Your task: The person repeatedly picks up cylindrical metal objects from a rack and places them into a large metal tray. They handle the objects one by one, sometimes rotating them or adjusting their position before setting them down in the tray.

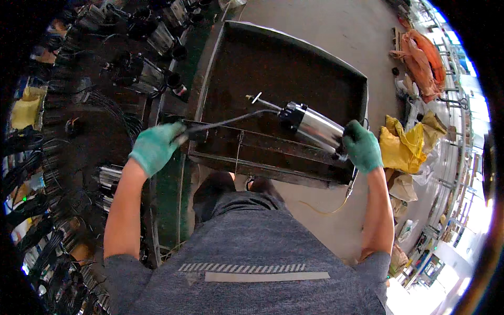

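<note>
Two hands in green knitted gloves carry one load above a large dark rectangular metal tray [231, 63], the landmark for all that follows. The right hand [362, 147] is closed around the rear end of a shiny silver metal cylinder motor [314, 127], held tilted over the tray's near right corner. The left hand [156, 147], at the tray's near left corner, is wrapped around the thick black cable [231, 122] that runs across the tray's near rim to the motor's dark front cap.

Risk, judged from this pose: the motor hangs from a one-handed end grip, so it could tip and knock the tray's rim. A thin yellowish wire [336, 207] dangling below the tray's near right corner could snag on that edge.

Left of the tray, rows of similar silver cylinder motors with black cables [142, 73] crowd a dark tabletop [168, 173], leaving little room. Right of the tray, across the bare concrete floor [336, 31], lie crumpled yellow bags [401, 147] and an orange bundle [422, 58].
</note>
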`<action>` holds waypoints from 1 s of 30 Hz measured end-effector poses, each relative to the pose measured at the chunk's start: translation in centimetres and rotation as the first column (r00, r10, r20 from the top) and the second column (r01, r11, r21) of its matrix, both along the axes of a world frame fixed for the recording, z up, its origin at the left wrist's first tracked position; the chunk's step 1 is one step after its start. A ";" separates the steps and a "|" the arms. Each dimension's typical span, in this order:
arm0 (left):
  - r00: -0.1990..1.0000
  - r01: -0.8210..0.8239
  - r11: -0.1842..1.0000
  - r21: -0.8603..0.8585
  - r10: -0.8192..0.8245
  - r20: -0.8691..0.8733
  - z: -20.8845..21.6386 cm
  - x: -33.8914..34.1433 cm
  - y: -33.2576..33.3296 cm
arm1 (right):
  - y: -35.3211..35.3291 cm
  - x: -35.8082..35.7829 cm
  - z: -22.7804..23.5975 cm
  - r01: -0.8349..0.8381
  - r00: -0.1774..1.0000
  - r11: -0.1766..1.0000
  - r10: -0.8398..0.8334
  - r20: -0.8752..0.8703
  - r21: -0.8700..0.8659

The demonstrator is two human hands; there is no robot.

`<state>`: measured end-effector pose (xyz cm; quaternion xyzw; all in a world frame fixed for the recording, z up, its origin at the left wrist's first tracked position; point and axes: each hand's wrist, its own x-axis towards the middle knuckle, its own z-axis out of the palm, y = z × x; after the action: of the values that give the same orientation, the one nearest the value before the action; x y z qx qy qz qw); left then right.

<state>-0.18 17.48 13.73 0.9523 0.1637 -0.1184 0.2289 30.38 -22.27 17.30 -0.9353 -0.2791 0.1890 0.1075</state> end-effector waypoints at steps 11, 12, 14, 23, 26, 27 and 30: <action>0.968 -0.058 0.992 0.114 0.028 0.248 -17.2 11.3 -4.5 | 5.3 6.6 -13.3 -0.095 0.978 0.941 0.149 0.146 -0.325; 0.974 -0.110 0.990 0.088 0.089 0.209 -17.3 11.5 -4.6 | 5.3 7.0 -14.4 -0.103 0.978 0.937 0.156 0.136 -0.334; 0.970 -0.213 0.976 0.048 0.206 0.126 -16.9 11.8 -4.8 | 5.8 7.3 -16.1 -0.118 0.979 0.931 0.167 0.116 -0.347; 0.954 -0.186 0.979 0.080 0.199 -0.223 -15.2 13.3 -4.9 | 7.3 6.8 -22.5 -0.071 0.991 0.975 0.094 0.100 -0.213; 0.936 -0.205 0.975 0.080 0.219 -0.275 -14.4 13.6 -5.1 | 7.7 6.8 -23.4 -0.072 0.990 0.982 0.092 0.111 -0.172; 0.928 -0.214 0.974 0.077 0.227 -0.294 -14.1 13.7 -5.2 | 7.9 6.8 -23.7 -0.064 0.990 0.983 0.084 0.111 -0.170; 0.925 -0.244 0.965 0.092 0.261 -0.277 -14.6 13.8 -5.2 | 8.3 6.8 -24.6 -0.035 0.993 0.986 0.053 0.109 -0.165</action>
<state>13.59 12.24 -0.86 0.9020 0.3195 -0.2198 0.1895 37.16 -13.98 -7.32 -0.9438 -0.2890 0.1603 0.0104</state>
